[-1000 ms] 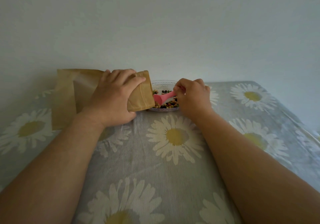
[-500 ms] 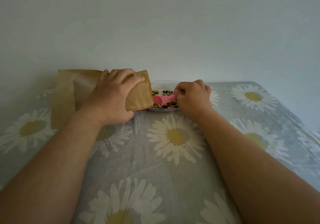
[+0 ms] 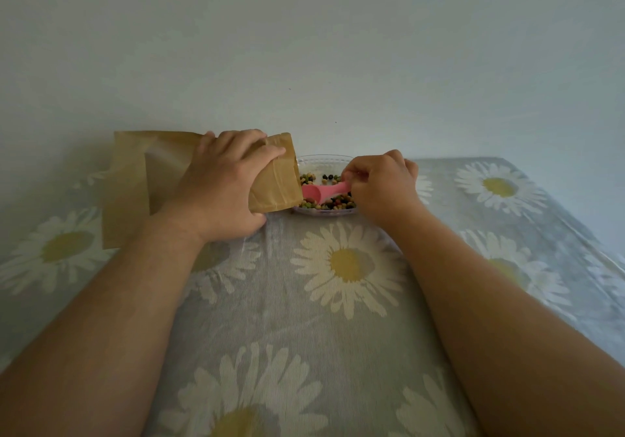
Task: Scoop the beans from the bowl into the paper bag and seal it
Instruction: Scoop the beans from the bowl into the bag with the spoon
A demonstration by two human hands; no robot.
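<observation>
A brown paper bag (image 3: 275, 183) lies tilted on its side at the back of the table, its mouth turned right toward a clear shallow bowl (image 3: 321, 159). My left hand (image 3: 226, 183) grips the bag near its mouth. Mixed green, black and brown beans (image 3: 333, 204) lie in the bowl. My right hand (image 3: 380, 186) pinches the handle of a pink scoop (image 3: 321, 191). The scoop's head sits right at the bag's mouth, above the beans. The inside of the bag is hidden.
A grey tablecloth with large white daisies (image 3: 348, 264) covers the table. A plain pale wall (image 3: 311, 47) stands directly behind the bowl and bag. The table's right edge (image 3: 575, 213) runs diagonally toward the front.
The scoop has shifted slightly left, its head now closer to the bag's mouth. Both hands and the bag stay almost where they were.
</observation>
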